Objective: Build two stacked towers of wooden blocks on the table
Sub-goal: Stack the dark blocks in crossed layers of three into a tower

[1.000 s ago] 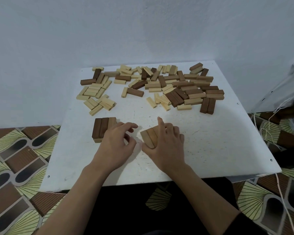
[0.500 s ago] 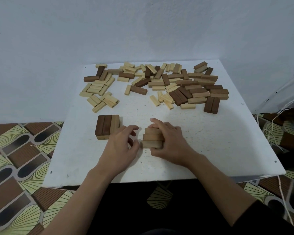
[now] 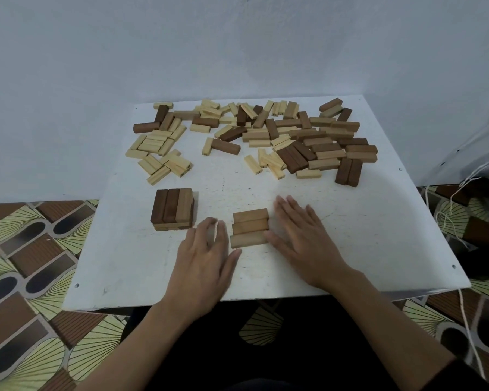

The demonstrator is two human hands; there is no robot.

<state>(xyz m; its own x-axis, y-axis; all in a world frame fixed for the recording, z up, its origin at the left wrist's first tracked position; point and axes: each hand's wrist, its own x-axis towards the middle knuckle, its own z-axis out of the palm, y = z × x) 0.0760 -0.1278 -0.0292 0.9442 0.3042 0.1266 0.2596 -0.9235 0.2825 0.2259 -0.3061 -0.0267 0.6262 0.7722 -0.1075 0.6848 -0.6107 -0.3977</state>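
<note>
three-block tan wooden layer [image 3: 250, 227]: long axes left-right; left hand [image 3: 206, 261] just beside its left ends; right hand [image 3: 302, 238] against its right ends; both hands flat, empty

wall [image 3: 237, 38]: plain pale blue-grey | floor [image 3: 26, 263]: brown-cream fan pattern | worktop [image 3: 378, 235]: white square board | light: dim, even

A white, scuffed table [image 3: 378, 235] is seen. A row [image 3: 250, 227] of three tan blocks is laid flat on it, side by side and touching. Left of the row, and apart from it, a two-layer stack [image 3: 172, 208] is set, topped by two dark blocks and one tan. Beyond the row, loose blocks [image 3: 254, 136] are scattered. Just beside the row, the left hand [image 3: 206, 258] and right hand [image 3: 302, 238] are laid flat, fingers straight.
</note>
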